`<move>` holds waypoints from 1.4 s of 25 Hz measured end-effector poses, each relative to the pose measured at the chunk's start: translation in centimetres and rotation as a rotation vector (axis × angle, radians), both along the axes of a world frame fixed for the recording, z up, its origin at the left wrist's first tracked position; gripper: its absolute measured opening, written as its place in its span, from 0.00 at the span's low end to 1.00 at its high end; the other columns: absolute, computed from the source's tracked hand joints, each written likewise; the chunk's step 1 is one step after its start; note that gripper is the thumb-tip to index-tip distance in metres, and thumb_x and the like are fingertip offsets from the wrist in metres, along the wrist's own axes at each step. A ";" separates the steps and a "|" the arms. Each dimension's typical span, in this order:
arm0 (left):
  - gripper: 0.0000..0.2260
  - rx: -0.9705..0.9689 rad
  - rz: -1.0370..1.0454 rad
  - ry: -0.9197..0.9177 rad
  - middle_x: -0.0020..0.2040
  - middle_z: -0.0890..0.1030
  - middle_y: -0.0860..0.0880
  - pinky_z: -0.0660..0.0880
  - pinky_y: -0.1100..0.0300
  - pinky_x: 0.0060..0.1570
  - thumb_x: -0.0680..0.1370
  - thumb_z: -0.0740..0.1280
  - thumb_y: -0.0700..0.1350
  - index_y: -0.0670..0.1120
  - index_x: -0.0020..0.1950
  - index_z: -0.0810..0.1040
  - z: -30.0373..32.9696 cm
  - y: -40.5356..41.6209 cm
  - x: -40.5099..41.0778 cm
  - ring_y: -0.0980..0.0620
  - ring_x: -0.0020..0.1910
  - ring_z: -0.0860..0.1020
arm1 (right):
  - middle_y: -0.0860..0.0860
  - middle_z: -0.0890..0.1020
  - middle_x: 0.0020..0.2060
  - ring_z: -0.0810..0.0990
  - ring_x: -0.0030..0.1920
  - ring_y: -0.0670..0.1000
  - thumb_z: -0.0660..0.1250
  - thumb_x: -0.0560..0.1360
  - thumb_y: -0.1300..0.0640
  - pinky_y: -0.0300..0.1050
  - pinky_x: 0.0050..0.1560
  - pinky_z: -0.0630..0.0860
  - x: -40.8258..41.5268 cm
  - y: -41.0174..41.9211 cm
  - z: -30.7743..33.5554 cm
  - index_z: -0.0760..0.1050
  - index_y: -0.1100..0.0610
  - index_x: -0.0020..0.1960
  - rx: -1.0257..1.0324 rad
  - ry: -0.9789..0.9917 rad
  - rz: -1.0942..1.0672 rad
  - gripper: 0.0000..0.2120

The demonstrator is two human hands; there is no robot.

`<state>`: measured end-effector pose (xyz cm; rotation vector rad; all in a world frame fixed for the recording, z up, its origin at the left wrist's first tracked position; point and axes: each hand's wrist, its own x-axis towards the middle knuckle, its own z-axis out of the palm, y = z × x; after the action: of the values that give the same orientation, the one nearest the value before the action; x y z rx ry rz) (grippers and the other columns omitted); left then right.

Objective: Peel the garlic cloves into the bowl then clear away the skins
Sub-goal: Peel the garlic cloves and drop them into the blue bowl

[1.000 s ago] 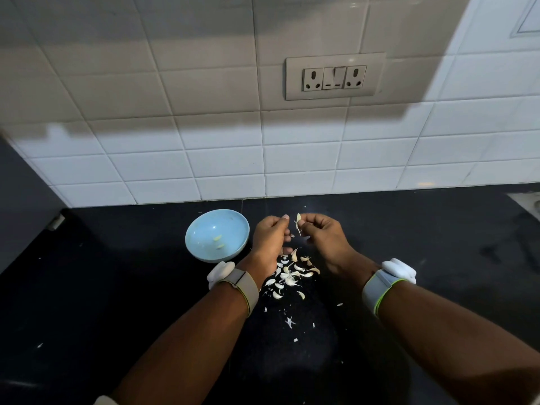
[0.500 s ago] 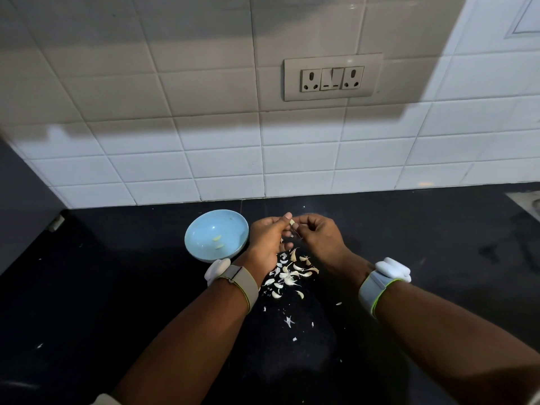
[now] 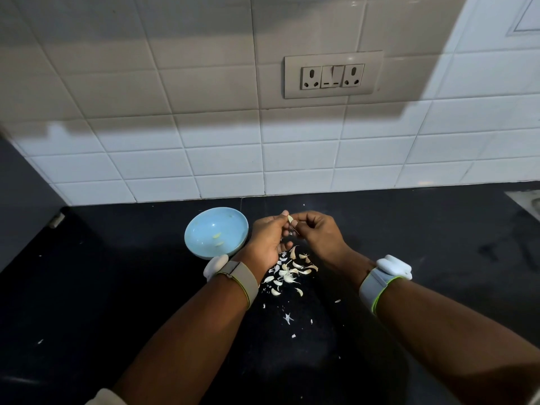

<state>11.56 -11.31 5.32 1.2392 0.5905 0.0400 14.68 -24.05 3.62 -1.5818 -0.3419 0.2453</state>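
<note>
Hands are meeting at the centre of the frame, just right of the bowl. The left hand and the right hand are both pinching one garlic clove between fingertips, fingers curled around it; a thin strip of skin appears to be hanging below the clove. The clove is being held above the table, apart from the bowl.

Procedure for the step in hand, as a judgement: the left hand should be anchoring the clove while the right hand is drawing the skin downward in one strip, so that fragments are dropping onto the skin pile directly below and not into the bowl.

The light blue bowl, left of centre, is holding a few peeled cloves. The black table is carrying scattered skin flecks toward the lower centre.
</note>
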 end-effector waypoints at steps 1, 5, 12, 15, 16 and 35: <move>0.13 0.041 -0.016 0.005 0.32 0.73 0.50 0.73 0.63 0.26 0.84 0.64 0.48 0.46 0.41 0.75 0.0 -0.1 0.0 0.59 0.25 0.73 | 0.57 0.87 0.45 0.83 0.43 0.48 0.68 0.81 0.63 0.40 0.46 0.80 0.0 0.2 -0.1 0.83 0.60 0.57 0.009 0.008 -0.001 0.07; 0.17 0.108 -0.062 0.009 0.32 0.73 0.51 0.75 0.61 0.26 0.86 0.56 0.49 0.47 0.41 0.75 -0.1 -0.7 0.0 0.55 0.30 0.70 | 0.54 0.83 0.40 0.80 0.40 0.51 0.65 0.82 0.64 0.48 0.46 0.79 0.0 1.0 -0.1 0.80 0.60 0.63 0.179 0.202 -0.009 0.11; 0.17 0.255 -0.129 -0.033 0.39 0.76 0.50 0.75 0.59 0.27 0.85 0.60 0.57 0.46 0.48 0.78 -1.0 0.2 -0.3 0.54 0.35 0.74 | 0.52 0.82 0.39 0.79 0.34 0.43 0.67 0.81 0.64 0.36 0.33 0.76 0.3 0.5 0.8 0.79 0.65 0.61 0.271 0.303 -0.099 0.09; 0.14 0.371 -0.192 -0.101 0.41 0.79 0.49 0.75 0.58 0.28 0.84 0.62 0.54 0.46 0.48 0.78 -1.3 0.1 0.0 0.55 0.37 0.76 | 0.53 0.80 0.36 0.77 0.34 0.46 0.67 0.81 0.65 0.36 0.32 0.75 0.4 0.7 0.7 0.79 0.64 0.57 0.273 0.313 -0.097 0.07; 0.13 0.409 -0.179 -0.122 0.41 0.79 0.49 0.74 0.59 0.29 0.84 0.62 0.52 0.45 0.47 0.78 -1.4 0.1 0.1 0.55 0.37 0.76 | 0.53 0.80 0.36 0.77 0.35 0.47 0.66 0.81 0.64 0.36 0.33 0.75 0.4 0.8 0.6 0.79 0.63 0.55 0.272 0.318 -0.094 0.05; 0.12 1.076 -0.163 -0.120 0.29 0.76 0.52 0.74 0.52 0.36 0.76 0.66 0.52 0.48 0.35 0.73 -2.8 1.3 0.5 0.51 0.31 0.75 | 0.57 0.85 0.39 0.80 0.36 0.45 0.73 0.77 0.61 0.38 0.39 0.78 2.1 0.7 -0.1 0.83 0.60 0.47 -0.123 0.012 -0.112 0.02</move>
<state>12.03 -9.98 2.52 2.3035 0.3441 0.3261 16.81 -23.37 3.51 -1.7143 -0.2314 0.1924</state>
